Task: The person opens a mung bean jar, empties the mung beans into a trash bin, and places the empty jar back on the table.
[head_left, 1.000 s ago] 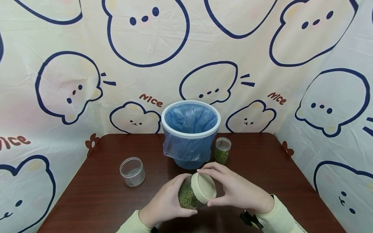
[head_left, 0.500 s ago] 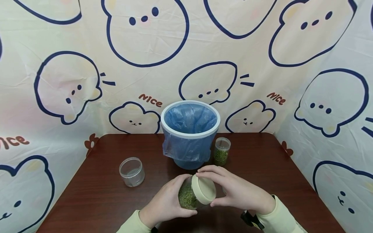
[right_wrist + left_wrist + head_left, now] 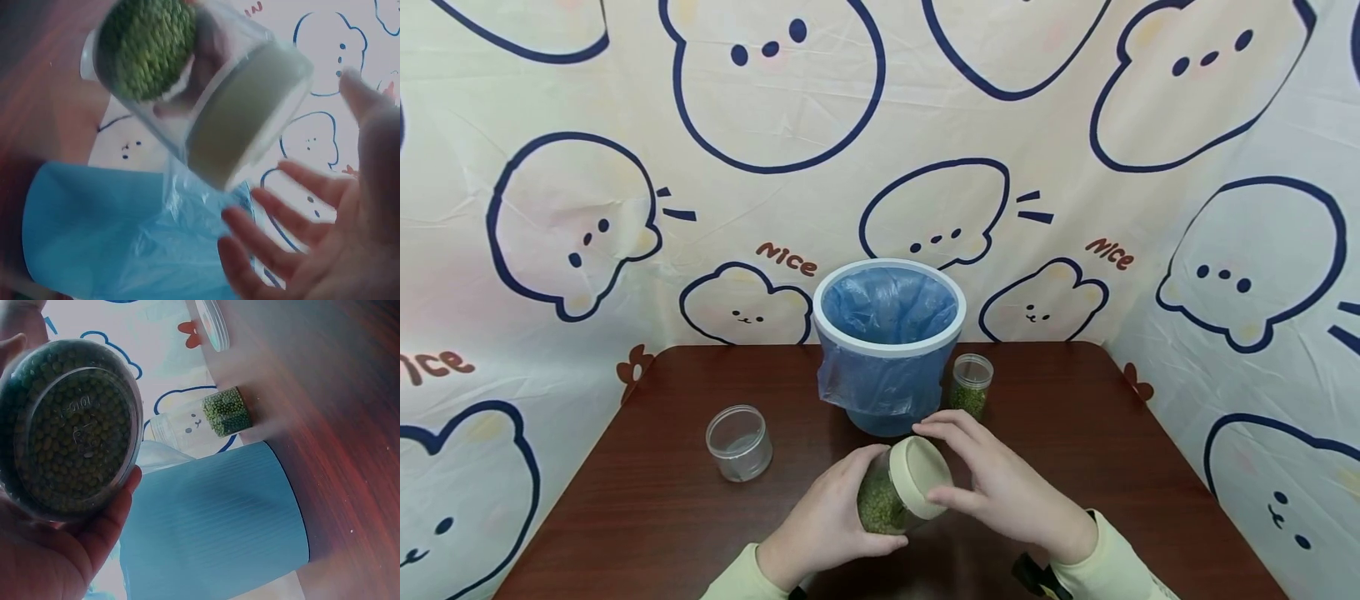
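My left hand (image 3: 820,521) holds a clear jar (image 3: 880,502) partly filled with green beans, tilted to the right. A cream lid (image 3: 927,472) caps its mouth. In the left wrist view, the beans (image 3: 78,434) show through the jar's round base, with fingers curled around its side. My right hand (image 3: 1007,496) is beside the lid, its fingers spread and loosely bent. Seen from the right wrist, its fingers (image 3: 269,244) are apart from the lid (image 3: 250,119), and nothing lies in the palm.
A blue bin (image 3: 887,379) with a plastic liner stands at the back middle. Right of it is a smaller jar (image 3: 972,386) of green beans. A clear lidless jar (image 3: 740,443) stands on the left of the brown table (image 3: 647,500). A pale round disc (image 3: 214,324) shows only in the left wrist view.
My right hand's fingers have moved off the lid and spread. The jar has tipped slightly more upright in my left hand, which has otherwise stayed in place.
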A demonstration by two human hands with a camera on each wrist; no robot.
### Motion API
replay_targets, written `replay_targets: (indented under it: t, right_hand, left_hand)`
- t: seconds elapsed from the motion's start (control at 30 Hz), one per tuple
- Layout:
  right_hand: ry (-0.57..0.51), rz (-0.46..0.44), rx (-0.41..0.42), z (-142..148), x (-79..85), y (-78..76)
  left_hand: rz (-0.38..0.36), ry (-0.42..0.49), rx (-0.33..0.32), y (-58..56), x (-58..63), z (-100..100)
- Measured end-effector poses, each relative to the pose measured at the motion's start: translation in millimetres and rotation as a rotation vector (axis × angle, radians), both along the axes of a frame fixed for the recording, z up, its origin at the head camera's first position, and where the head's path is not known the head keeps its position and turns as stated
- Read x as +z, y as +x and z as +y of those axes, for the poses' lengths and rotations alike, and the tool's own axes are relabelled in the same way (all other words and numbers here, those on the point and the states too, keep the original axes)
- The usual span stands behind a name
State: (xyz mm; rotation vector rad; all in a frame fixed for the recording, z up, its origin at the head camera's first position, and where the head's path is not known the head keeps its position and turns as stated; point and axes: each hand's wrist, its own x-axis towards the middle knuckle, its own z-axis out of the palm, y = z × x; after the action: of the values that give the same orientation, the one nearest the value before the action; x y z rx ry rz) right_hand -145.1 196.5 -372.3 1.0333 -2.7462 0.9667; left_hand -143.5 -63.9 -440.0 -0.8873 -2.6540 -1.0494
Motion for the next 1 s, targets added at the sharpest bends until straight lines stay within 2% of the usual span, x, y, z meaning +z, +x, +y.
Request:
replay_targets:
  t: [0.17, 0.3, 0.43, 0.73, 1.0]
  right_hand:
    - [-0.016, -0.002, -0.111, -6, -4.5, 1.3]
    - [0.006, -0.066, -0.137, -9, -8.1, 0.9]
    - [0.030, -0.105, -0.140, -10, -9.5, 0.8]
    - [0.046, -0.120, -0.069, -6, -5.0, 1.4]
    - [0.064, -0.064, 0.090, 2, -3.5, 1.1]
  left_hand:
    - [0.023, -0.004, 0.039, 0.1, -1.1, 0]
    - [0.041, -0.002, 0.044, -0.1, -1.8, 0]
    - [0.025, -0.012, 0.038, 0.6, -1.2, -1]
    - [0.006, -0.023, 0.008, 1.7, 0.2, -1]
    - [-0.004, -0.033, -0.016, 2.0, -1.1, -2]
